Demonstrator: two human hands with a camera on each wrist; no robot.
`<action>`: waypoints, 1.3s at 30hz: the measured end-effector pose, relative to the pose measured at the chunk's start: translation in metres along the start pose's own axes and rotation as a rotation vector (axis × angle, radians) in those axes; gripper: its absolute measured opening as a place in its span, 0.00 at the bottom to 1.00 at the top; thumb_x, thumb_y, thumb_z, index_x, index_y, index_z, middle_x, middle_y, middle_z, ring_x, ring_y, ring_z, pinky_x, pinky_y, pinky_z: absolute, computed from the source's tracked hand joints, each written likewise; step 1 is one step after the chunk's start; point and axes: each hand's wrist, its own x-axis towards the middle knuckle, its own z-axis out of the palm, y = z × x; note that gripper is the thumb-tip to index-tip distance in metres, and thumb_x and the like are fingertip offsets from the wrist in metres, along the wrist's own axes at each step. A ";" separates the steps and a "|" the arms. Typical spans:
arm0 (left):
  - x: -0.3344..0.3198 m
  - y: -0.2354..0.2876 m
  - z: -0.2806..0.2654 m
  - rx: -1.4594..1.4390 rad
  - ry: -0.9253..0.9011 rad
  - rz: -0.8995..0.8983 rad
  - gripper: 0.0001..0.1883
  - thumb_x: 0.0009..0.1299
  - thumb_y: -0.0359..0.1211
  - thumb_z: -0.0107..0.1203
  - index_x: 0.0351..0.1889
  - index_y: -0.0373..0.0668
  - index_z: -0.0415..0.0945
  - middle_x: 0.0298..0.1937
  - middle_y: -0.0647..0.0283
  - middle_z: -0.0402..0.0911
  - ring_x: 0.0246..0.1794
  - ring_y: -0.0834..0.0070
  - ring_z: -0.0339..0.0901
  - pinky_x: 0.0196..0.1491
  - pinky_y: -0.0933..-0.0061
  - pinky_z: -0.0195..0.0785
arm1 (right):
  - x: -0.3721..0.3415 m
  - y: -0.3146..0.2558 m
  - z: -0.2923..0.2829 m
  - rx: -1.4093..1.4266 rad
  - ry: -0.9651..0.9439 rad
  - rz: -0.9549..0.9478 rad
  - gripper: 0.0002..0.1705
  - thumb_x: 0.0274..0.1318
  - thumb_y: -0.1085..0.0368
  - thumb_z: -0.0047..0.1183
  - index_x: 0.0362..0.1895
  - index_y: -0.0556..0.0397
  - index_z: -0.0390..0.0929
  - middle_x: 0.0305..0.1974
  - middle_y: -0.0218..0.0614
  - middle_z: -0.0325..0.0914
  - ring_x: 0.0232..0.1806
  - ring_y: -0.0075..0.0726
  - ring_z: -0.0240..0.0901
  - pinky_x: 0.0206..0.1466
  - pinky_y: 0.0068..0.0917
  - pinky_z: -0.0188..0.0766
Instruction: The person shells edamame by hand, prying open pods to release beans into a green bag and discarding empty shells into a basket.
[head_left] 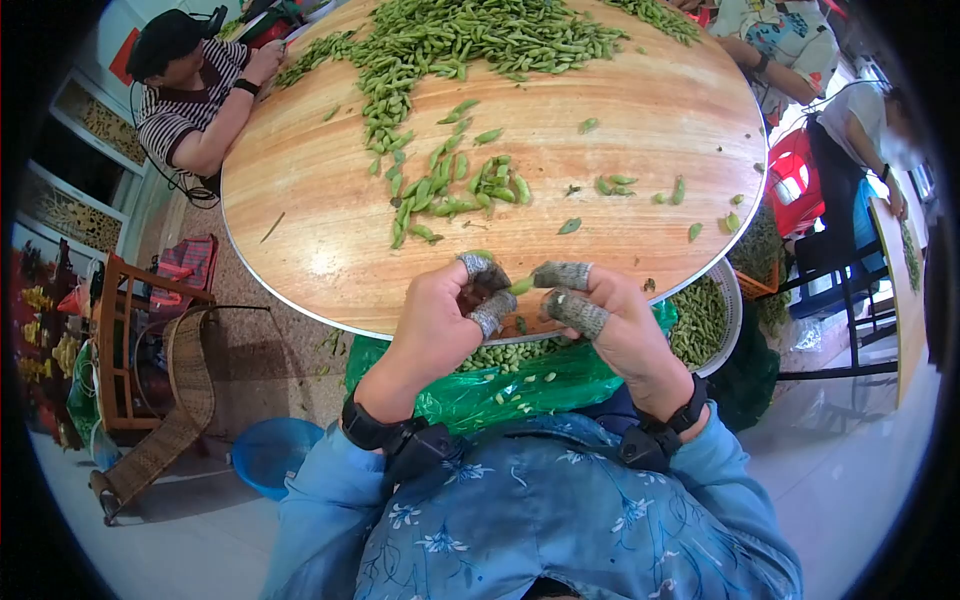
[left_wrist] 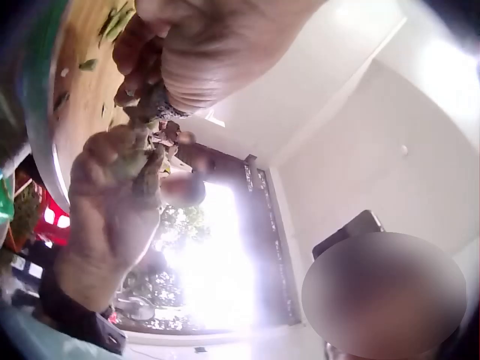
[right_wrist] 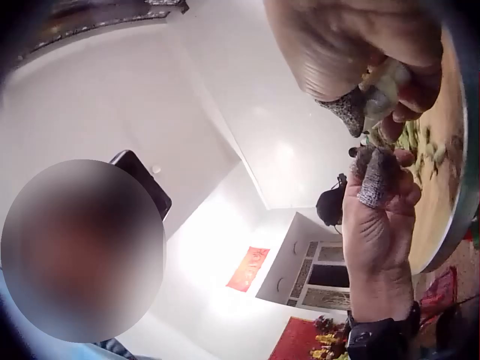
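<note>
Both hands meet just over the near edge of the round wooden table (head_left: 330, 230), with grey knit covers on thumbs and fingertips. A green soybean pod (head_left: 521, 286) spans the gap between them. My right hand (head_left: 630, 325) holds the pod between thumb and fingers; in the right wrist view the pod (right_wrist: 384, 94) shows pale green inside its grip. At the other end, my left hand (head_left: 435, 315) pinches the pod's tip with curled fingers. Below the hands, shelled green beans (head_left: 510, 356) lie by a green plastic sheet (head_left: 460, 400) over the lap.
A large heap of soybean pods (head_left: 480, 35) covers the table's far side, with loose pods (head_left: 440, 190) nearer. A white basket of pods (head_left: 735, 315) stands at the right. A blue basin (head_left: 275, 455) is on the floor at left. Other people (head_left: 195, 90) sit around the table.
</note>
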 end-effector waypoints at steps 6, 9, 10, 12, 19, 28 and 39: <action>-0.007 0.011 -0.002 -0.394 -0.092 -0.106 0.09 0.53 0.20 0.55 0.32 0.36 0.70 0.27 0.67 0.74 0.24 0.84 0.70 0.22 0.86 0.63 | 0.002 0.005 0.000 0.060 -0.154 -0.013 0.09 0.52 0.65 0.47 0.36 0.55 0.73 0.28 0.24 0.72 0.26 0.14 0.62 0.29 0.13 0.58; -0.008 0.012 -0.002 -0.481 -0.118 -0.191 0.10 0.52 0.21 0.57 0.31 0.35 0.70 0.27 0.69 0.73 0.27 0.85 0.70 0.29 0.85 0.65 | 0.001 0.005 -0.001 0.044 -0.147 -0.020 0.08 0.52 0.66 0.47 0.35 0.56 0.73 0.28 0.25 0.73 0.27 0.15 0.63 0.30 0.13 0.59; -0.008 0.011 -0.002 -0.505 -0.114 -0.197 0.10 0.52 0.22 0.58 0.31 0.35 0.70 0.26 0.69 0.73 0.24 0.86 0.69 0.26 0.86 0.64 | 0.000 0.004 0.000 0.042 -0.148 -0.019 0.08 0.52 0.66 0.47 0.35 0.56 0.73 0.28 0.25 0.73 0.27 0.15 0.63 0.30 0.13 0.59; -0.009 0.008 -0.001 -0.529 -0.107 -0.203 0.09 0.52 0.22 0.58 0.30 0.36 0.70 0.25 0.68 0.73 0.22 0.86 0.69 0.23 0.87 0.63 | -0.001 0.003 0.001 0.059 -0.151 -0.026 0.09 0.53 0.66 0.46 0.36 0.57 0.73 0.29 0.27 0.73 0.30 0.17 0.66 0.33 0.15 0.62; -0.012 0.002 0.000 -0.622 -0.120 -0.244 0.08 0.53 0.22 0.56 0.28 0.37 0.69 0.21 0.65 0.73 0.15 0.84 0.68 0.13 0.87 0.58 | 0.002 0.007 0.003 0.087 -0.181 -0.067 0.08 0.53 0.69 0.44 0.37 0.61 0.70 0.31 0.32 0.73 0.35 0.23 0.69 0.40 0.20 0.66; -0.013 -0.003 0.013 -0.571 -0.039 -0.162 0.08 0.54 0.24 0.55 0.29 0.37 0.67 0.24 0.63 0.73 0.19 0.79 0.69 0.19 0.82 0.62 | 0.008 0.023 0.005 -0.099 -0.009 -0.174 0.07 0.53 0.73 0.43 0.36 0.61 0.70 0.31 0.31 0.72 0.33 0.21 0.68 0.37 0.19 0.65; -0.016 -0.011 0.017 0.227 0.015 0.412 0.05 0.58 0.26 0.50 0.31 0.37 0.67 0.22 0.60 0.70 0.21 0.73 0.69 0.23 0.72 0.61 | 0.005 0.022 0.001 0.051 -0.096 -0.167 0.08 0.52 0.72 0.45 0.38 0.61 0.69 0.32 0.33 0.73 0.34 0.22 0.69 0.39 0.20 0.67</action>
